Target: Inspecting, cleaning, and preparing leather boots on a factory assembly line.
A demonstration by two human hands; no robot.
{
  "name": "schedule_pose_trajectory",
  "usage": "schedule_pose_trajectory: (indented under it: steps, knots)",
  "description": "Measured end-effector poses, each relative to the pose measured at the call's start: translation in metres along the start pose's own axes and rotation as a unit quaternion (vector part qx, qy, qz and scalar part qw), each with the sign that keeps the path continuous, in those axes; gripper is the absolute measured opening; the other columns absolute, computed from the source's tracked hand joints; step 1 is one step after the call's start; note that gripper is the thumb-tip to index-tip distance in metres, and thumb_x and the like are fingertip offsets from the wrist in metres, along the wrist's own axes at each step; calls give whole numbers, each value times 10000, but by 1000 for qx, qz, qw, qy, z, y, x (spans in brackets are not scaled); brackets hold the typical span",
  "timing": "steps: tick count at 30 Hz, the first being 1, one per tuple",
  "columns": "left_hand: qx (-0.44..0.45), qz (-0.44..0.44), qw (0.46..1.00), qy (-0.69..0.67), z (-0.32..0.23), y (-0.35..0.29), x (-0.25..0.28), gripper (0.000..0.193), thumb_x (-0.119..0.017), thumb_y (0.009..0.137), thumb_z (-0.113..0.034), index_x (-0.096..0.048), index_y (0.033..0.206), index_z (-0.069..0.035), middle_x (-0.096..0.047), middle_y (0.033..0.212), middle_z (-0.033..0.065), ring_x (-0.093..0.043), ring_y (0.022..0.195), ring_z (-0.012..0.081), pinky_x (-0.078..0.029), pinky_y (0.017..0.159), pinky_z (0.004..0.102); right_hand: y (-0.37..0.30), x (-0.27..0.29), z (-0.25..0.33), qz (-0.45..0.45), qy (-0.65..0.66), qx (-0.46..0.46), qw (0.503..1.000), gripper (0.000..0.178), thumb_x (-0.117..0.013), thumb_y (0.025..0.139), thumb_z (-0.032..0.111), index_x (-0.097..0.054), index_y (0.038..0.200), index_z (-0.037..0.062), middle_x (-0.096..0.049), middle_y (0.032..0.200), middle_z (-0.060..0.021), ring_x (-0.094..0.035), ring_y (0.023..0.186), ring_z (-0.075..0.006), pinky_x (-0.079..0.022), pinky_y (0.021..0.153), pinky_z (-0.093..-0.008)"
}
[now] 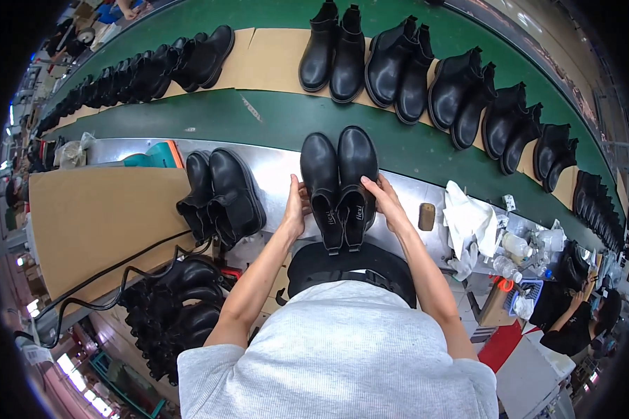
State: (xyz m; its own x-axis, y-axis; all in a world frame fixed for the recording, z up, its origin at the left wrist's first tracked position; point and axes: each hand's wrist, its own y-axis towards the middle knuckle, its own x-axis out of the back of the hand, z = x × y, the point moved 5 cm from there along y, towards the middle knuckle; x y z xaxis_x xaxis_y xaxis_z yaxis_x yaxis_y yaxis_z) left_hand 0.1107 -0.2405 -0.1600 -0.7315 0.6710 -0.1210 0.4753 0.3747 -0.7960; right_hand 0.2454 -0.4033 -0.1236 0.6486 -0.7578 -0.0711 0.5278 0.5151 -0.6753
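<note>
A pair of black ankle boots stands in front of me with toes pointing away, made up of a left boot (319, 167) and a right boot (358, 157). My right hand (386, 200) grips the right boot's outer side, its thumb on the upper and the other fingers along the side. Beside the left boot is my left hand (298, 208), open, its fingers apart and close to the shaft; whether they touch it is hard to tell. Under the boots lies a shiny metal work surface (276, 167). Another black pair (234, 195) sits to the left.
Beyond the metal edge runs a green conveyor belt (272, 115), with rows of black boots (388, 66) on cardboard strips. A cardboard sheet (105, 223) and black cable (122, 283) are at left. To the right lie a brown block (427, 216), white cloth (468, 220) and plastic bottles (516, 244).
</note>
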Motion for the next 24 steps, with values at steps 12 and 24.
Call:
schedule_pose_trajectory:
  steps: [12,24]
  knots:
    - [-218,158,957,107,-95,-98,-63,768,-178,895,-603,-393,1272,31,-566,1087,181,-542,901,185,-381,877,339,-13,10,-24,142,399,34,905,451,-483,868,386,-545,1126,21,-629,998,-126,-634,830,-242,-526,761,-359]
    - [89,352,914,-183,-65,-69,-115,534,-400,916,-443,-481,1197,4,-568,1097,122,-543,1044,197,-460,888,334,-41,41,24,-58,144,105,982,685,-319,886,591,-547,1153,2,-550,962,-22,-439,786,-102,-353,823,-320]
